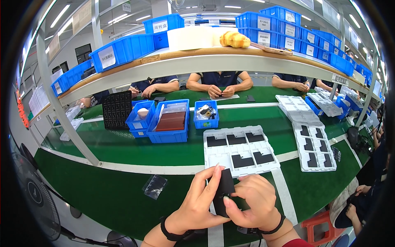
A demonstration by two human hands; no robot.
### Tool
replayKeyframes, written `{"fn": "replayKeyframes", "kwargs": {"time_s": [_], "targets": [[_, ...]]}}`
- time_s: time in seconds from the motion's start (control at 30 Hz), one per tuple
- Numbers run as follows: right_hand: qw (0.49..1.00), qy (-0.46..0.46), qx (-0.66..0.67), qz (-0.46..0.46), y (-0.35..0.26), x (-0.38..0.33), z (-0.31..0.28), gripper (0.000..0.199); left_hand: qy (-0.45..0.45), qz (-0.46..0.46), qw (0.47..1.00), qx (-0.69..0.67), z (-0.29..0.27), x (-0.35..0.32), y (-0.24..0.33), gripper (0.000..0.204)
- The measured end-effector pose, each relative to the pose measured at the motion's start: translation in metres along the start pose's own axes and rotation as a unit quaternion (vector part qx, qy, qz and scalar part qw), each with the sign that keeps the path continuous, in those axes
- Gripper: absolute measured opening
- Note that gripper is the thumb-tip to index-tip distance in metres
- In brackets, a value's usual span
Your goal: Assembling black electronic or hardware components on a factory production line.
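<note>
Both hands, left hand (pixel 200 201) and right hand (pixel 254 201), are pinching a small black part (pixel 223 190) near the white tray (pixel 214 155); it is looking light, stiff, best gripped by edges.

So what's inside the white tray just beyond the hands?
The white tray holds five flat black pieces in its pockets, the rest bare. Its near edge is hidden behind the left hand and the black part.

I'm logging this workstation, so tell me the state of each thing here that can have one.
left hand: gripping the black flat part
right hand: gripping the same part
black flat part: held above the green table
white tray: partly filled, five black pieces in
small clear bag: lying flat on the table
blue bin: open, holding brown sheets
</note>
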State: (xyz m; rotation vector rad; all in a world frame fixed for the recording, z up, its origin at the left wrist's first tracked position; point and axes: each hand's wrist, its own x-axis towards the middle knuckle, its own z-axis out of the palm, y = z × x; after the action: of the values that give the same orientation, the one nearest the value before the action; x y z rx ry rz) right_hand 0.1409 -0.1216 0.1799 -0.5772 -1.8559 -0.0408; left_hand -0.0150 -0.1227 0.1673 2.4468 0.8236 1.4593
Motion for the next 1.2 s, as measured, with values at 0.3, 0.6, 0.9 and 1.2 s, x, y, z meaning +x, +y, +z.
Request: {"fn": "replayKeyframes", "kwargs": {"time_s": [0.3, 0.6, 0.9, 1.2], "targets": [[1.0, -0.012, 0.003, -0.017, 0.003, -0.001, -0.004, 0.011, -0.023, -0.016, 0.997, -0.068, 0.001, 0.002, -0.001, 0.095], [0.999, -0.044, 0.028, -0.008, 0.001, 0.001, -0.007, 0.014, -0.041, -0.043, 0.981, -0.186, 0.006, -0.001, -0.006, 0.093], [0.986, -0.084, 0.138, 0.036, -0.001, 0.001, -0.013, 0.012, -0.06, 0.016, 0.988, -0.141, -0.002, 0.0, -0.003, 0.091], [0.973, -0.102, 0.201, 0.055, -0.004, 0.005, -0.019, 0.013, -0.076, 0.029, 0.983, -0.165, -0.005, 0.0, -0.001, 0.089]]}}
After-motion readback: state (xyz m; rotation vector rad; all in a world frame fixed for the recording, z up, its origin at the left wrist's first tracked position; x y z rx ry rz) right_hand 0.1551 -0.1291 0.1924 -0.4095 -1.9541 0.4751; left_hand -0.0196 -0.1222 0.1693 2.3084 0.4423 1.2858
